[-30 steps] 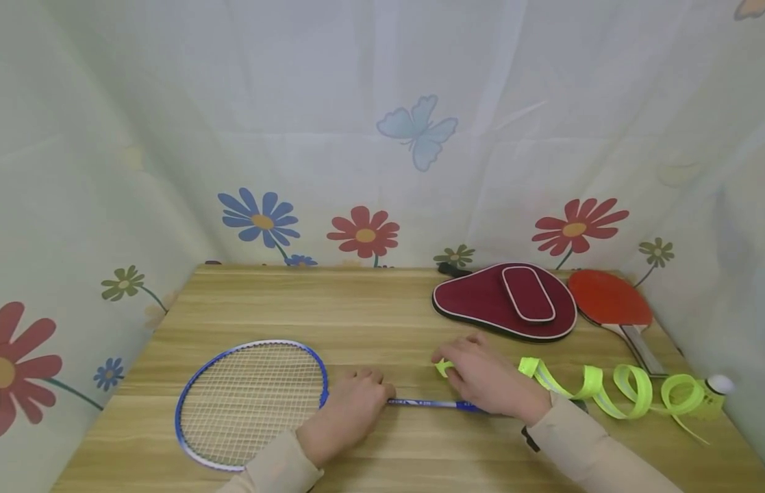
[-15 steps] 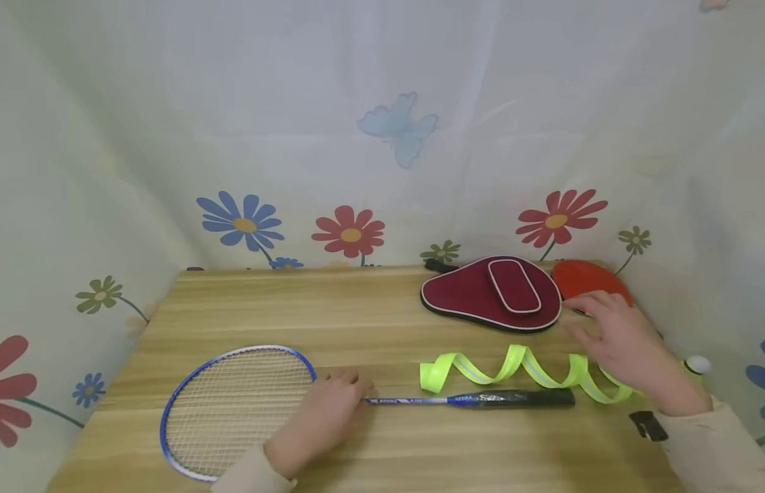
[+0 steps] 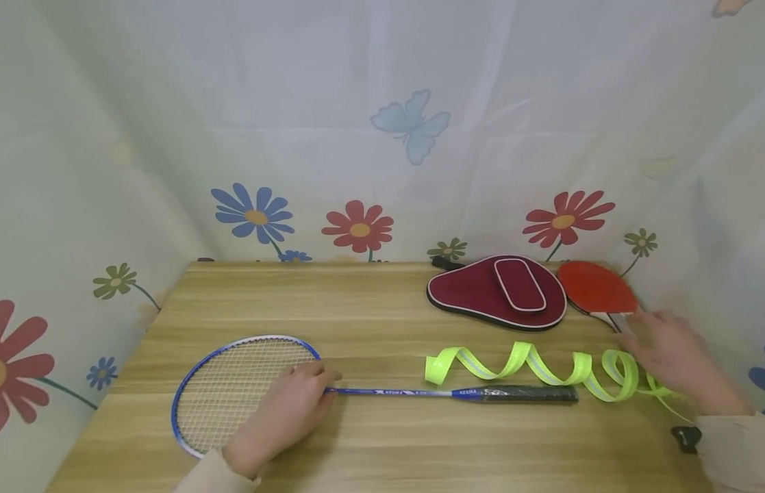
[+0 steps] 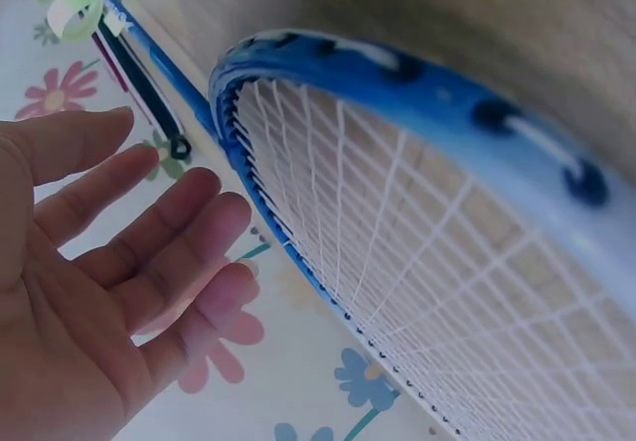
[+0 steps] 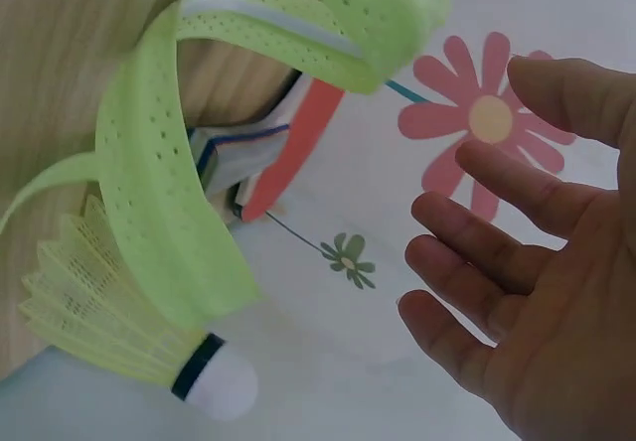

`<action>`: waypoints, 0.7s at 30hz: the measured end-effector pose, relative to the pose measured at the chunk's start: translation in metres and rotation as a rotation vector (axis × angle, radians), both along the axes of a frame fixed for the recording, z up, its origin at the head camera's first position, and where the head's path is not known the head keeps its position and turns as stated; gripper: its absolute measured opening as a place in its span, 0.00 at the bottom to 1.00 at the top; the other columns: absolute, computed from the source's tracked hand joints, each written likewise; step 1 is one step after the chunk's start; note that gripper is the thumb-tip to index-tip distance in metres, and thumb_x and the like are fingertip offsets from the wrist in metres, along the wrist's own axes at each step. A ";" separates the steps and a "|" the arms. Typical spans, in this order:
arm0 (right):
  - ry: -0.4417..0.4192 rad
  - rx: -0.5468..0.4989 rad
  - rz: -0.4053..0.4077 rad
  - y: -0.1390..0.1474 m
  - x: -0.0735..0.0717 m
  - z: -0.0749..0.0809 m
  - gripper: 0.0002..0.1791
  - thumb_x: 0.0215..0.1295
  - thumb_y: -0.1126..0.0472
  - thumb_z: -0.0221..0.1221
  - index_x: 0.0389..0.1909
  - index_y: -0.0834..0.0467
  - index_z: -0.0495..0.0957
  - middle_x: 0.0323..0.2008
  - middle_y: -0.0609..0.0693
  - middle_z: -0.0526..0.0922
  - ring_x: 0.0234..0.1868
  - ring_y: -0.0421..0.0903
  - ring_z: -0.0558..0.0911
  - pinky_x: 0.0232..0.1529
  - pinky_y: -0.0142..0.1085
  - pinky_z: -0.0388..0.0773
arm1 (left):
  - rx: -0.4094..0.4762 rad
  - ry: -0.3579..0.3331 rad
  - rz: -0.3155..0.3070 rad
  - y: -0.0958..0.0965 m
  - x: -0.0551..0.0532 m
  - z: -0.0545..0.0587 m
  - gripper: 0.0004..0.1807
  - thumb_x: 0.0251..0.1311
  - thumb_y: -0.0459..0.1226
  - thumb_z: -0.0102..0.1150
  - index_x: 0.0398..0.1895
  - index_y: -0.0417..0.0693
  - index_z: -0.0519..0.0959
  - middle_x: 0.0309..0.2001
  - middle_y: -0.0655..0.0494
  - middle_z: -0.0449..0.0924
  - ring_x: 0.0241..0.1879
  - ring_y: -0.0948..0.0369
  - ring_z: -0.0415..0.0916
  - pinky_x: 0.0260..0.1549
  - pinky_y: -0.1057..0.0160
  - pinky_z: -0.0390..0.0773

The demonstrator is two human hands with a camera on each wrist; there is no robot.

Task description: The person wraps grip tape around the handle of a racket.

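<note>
A blue and white badminton racket (image 3: 397,392) lies flat, its black handle to the right. My left hand (image 3: 290,404) hovers over the right part of its strung head. In the left wrist view the left hand's fingers (image 4: 169,232) are spread loosely beside the blue frame, holding nothing. A coiled neon-yellow perforated grip tape (image 3: 518,363) lies behind the racket handle. My right hand (image 3: 674,356) is at the right, overlapping the handle end of the red table tennis paddle (image 3: 598,287). Its fingers (image 5: 497,272) are relaxed with nothing in them.
A dark red paddle case (image 3: 468,291) lies at the back, touching the paddle's left side. A yellow shuttlecock with a white base (image 5: 224,386) sits under the tape's right end, hidden behind the right hand in the head view. Flowered curtains (image 3: 413,178) surround the wooden table (image 3: 308,294).
My right hand has left the tape's free end, passed over the red paddle and moved farther right. The left hand has slid left from the racket's shaft to over its head.
</note>
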State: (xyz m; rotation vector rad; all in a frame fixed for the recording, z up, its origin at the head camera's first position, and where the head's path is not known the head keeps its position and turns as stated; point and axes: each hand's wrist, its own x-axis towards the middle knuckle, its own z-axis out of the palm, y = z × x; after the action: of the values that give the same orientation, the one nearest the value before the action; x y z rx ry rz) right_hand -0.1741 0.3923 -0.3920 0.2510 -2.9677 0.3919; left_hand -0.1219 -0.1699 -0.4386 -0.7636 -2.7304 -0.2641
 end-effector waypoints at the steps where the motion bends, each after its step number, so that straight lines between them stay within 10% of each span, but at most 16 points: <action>1: -0.007 0.001 -0.004 0.002 -0.001 -0.002 0.31 0.69 0.49 0.57 0.55 0.75 0.70 0.50 0.81 0.69 0.48 0.78 0.67 0.38 0.71 0.66 | 0.000 -0.004 -0.005 0.001 -0.001 -0.001 0.12 0.50 0.36 0.70 0.40 0.49 0.84 0.32 0.59 0.77 0.37 0.59 0.78 0.29 0.57 0.72; 21: 0.038 0.021 -0.025 0.017 0.006 -0.023 0.27 0.70 0.53 0.56 0.57 0.72 0.68 0.51 0.79 0.67 0.48 0.77 0.64 0.39 0.69 0.63 | 0.000 -0.003 -0.031 0.011 -0.007 -0.011 0.10 0.50 0.35 0.69 0.37 0.52 0.85 0.30 0.61 0.77 0.35 0.59 0.78 0.33 0.56 0.77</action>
State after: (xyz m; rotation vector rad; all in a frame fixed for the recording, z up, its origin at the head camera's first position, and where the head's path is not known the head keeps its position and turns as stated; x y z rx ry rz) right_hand -0.1683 0.4093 -0.4154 0.2215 -2.9365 0.3493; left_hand -0.1291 -0.1592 -0.4491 -0.8067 -2.7229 -0.2728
